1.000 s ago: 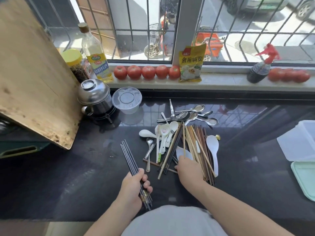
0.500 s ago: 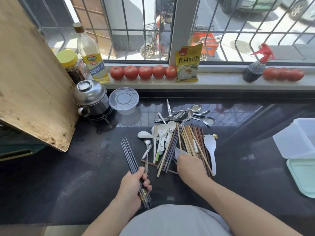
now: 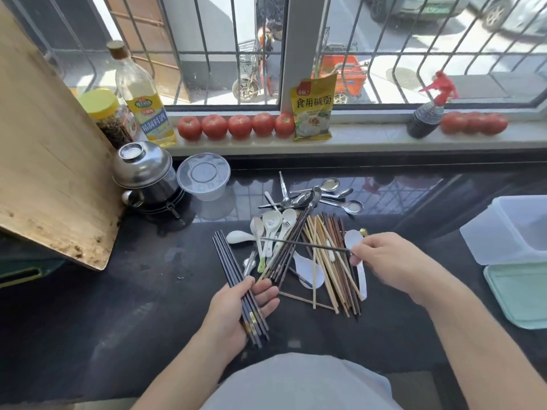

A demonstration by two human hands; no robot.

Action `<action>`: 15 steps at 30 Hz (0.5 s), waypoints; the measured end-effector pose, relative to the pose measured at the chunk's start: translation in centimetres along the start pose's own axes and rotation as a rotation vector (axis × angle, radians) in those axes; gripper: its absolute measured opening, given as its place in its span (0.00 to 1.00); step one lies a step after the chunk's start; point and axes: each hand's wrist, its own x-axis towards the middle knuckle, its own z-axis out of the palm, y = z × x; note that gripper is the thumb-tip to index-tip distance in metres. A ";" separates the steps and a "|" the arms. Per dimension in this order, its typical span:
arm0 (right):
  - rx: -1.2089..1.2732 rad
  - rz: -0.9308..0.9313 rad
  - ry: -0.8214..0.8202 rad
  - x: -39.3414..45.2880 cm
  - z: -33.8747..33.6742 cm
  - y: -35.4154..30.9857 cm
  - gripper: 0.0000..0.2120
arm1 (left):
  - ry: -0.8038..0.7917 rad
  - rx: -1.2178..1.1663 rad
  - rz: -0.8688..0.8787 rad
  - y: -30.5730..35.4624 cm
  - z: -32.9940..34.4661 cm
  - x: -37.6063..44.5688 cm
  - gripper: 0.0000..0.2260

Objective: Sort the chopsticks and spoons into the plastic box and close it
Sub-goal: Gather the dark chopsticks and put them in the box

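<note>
A dark, glossy counter (image 3: 118,306) runs under a barred window (image 3: 207,48). Sunlight pours in from the street, brightening the pale sill (image 3: 370,134).

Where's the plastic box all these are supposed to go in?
The plastic box sits at the counter's far right edge, open, just behind its green lid.

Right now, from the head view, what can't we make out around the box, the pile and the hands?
- Plastic box: cut off by the right edge; inside unclear.
- Green lid: right part out of frame.
- Chopstick pile: sticks overlap; count unreadable.
- Right hand: motion-blurred; its fingertips' pinch on the single chopstick is indistinct.
- Left hand: its fingers hide part of the dark chopstick bundle.
</note>
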 end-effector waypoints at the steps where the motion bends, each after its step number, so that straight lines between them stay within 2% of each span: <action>1: 0.055 -0.017 0.009 0.2 1.2 -0.3 0.14 | -0.016 -0.005 0.002 0.1 0.2 -0.1 0.06; 4: 0.121 -0.136 -0.109 0.6 8.0 -1.1 0.12 | -0.049 -0.022 0.017 0.2 1.0 0.0 0.08; 7: -0.113 -0.319 -0.184 -0.6 14.4 -1.0 0.11 | -0.019 -0.038 0.037 -0.1 0.7 0.5 0.09; 10: -0.299 -0.478 -0.347 -0.6 15.6 -1.2 0.11 | 0.044 -0.027 0.053 -0.5 -1.0 0.7 0.07; 12: -0.258 -0.373 -0.350 0.9 15.6 -0.8 0.17 | 0.089 -0.041 0.059 -0.7 -2.5 0.7 0.02; 15: 0.060 0.032 -0.172 5.3 16.3 1.5 0.19 | 0.153 -0.182 0.011 -0.8 -4.5 1.2 0.03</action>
